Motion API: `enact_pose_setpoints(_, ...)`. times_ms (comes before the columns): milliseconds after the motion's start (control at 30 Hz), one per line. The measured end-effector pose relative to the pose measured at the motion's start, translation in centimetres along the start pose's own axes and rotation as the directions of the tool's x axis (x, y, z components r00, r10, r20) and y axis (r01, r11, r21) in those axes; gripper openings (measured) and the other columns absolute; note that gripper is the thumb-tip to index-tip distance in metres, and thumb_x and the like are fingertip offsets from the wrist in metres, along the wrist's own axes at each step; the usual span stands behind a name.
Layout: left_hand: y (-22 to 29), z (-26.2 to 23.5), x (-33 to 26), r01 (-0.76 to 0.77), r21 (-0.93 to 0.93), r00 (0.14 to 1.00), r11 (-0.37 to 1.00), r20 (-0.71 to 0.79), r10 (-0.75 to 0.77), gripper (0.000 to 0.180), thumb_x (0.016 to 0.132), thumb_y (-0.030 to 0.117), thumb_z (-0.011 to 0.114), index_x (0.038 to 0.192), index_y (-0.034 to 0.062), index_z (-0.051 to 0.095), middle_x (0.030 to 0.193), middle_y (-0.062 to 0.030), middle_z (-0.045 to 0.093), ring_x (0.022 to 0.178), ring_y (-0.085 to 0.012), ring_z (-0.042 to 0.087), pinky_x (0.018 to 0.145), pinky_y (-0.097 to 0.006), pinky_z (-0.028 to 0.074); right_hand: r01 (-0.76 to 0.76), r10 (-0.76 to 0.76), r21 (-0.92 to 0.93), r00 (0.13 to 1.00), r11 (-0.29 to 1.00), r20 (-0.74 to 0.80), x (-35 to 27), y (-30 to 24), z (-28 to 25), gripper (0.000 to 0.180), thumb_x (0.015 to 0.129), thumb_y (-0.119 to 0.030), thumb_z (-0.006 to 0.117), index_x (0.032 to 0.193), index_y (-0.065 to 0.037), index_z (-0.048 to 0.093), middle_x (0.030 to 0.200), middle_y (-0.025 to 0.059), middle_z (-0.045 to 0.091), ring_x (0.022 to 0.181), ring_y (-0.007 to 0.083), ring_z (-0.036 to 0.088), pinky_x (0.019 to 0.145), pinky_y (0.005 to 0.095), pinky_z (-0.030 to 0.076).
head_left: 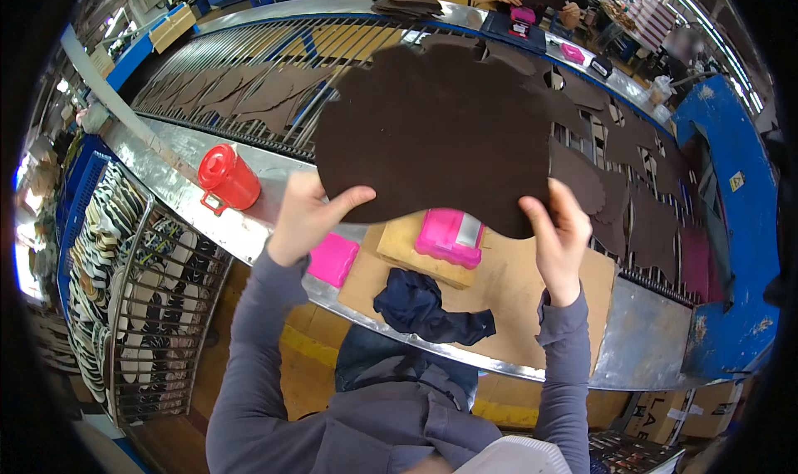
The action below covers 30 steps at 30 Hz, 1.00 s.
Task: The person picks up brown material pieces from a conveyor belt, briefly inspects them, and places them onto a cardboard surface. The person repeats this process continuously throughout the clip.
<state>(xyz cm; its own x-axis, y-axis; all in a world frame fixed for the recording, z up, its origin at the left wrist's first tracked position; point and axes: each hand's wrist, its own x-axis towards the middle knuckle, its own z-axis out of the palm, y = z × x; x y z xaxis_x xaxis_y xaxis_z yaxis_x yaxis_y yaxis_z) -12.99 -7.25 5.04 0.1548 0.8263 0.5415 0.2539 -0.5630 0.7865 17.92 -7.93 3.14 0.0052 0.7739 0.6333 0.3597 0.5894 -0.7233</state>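
While in closed left fingers [357, 196] and right fingers [537, 215], brown sheet [440, 133] before rollers [278, 52], pink box [439, 233], red canister [229, 179] near.

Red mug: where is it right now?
In the head view, the red mug stands on the metal table in the left half, just left of the left hand that holds the brown sheet.
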Motion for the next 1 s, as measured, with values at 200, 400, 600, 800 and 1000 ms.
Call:
enact_pose_setpoints(200,-2.6,0.7,-3.1,0.120,0.065,0.966,0.991,-0.237,-0.101,0.021,0.087,0.006,0.065,0.105,-0.0054,0.063,0.090,-0.0112,0.069,0.079,-0.0134,0.063,0.074,-0.028,0.049,0.226,-0.169,-0.184,0.945,0.957,0.280,-2.1,3.3,1.6,0.052,0.077,0.006,0.070,0.126,0.003,0.055,0.099,0.0169,0.067,0.083,0.0233,0.067,0.073,0.0292,0.052)
enact_pose_setpoints(400,-3.3,2.3,-3.2,0.143,0.206,0.898,0.968,-0.438,-0.039,0.015,0.089,0.004,0.060,0.103,-0.0033,0.060,0.089,-0.0142,0.067,0.080,-0.0232,0.064,0.074,-0.032,0.048,0.220,-0.191,-0.220,0.971,0.950,0.147,-2.6,5.5,4.5,0.048,0.077,0.006,0.072,0.123,0.001,0.059,0.100,0.0154,0.068,0.084,0.0227,0.068,0.073,0.0298,0.053)
enact_pose_setpoints(600,-4.0,2.2,-2.8,0.149,0.230,0.880,0.962,-0.474,-0.024,0.014,0.086,0.001,0.062,0.100,-0.0025,0.061,0.087,-0.0136,0.067,0.078,-0.0225,0.065,0.072,-0.031,0.048,0.214,-0.193,-0.209,0.975,0.954,0.114,-3.2,6.5,5.6,0.045,0.077,0.003,0.073,0.120,0.000,0.061,0.092,0.0147,0.069,0.075,0.0224,0.067,0.067,0.0296,0.052)
enact_pose_setpoints(800,-4.0,2.6,-2.3,0.128,0.229,0.882,0.965,-0.472,-0.004,0.014,0.086,0.001,0.062,0.100,-0.0024,0.061,0.088,-0.0135,0.067,0.078,-0.0224,0.065,0.073,-0.031,0.048,0.205,-0.187,-0.238,0.978,0.949,0.095,-3.7,6.8,5.4,0.036,0.077,0.003,0.073,0.112,0.001,0.063,0.088,0.0144,0.068,0.073,0.0229,0.066,0.065,0.0295,0.051)
enact_pose_setpoints(1000,-4.1,4.5,-1.9,0.113,0.208,0.942,0.972,-0.333,-0.038,0.016,0.085,0.001,0.063,0.100,-0.0021,0.061,0.089,-0.0147,0.066,0.081,-0.0257,0.065,0.073,-0.032,0.049,0.179,-0.181,-0.297,0.983,0.938,0.022,-5.3,7.5,2.8,0.025,0.077,0.003,0.073,0.100,0.002,0.064,0.083,0.0142,0.068,0.069,0.0245,0.066,0.062,0.0298,0.050)
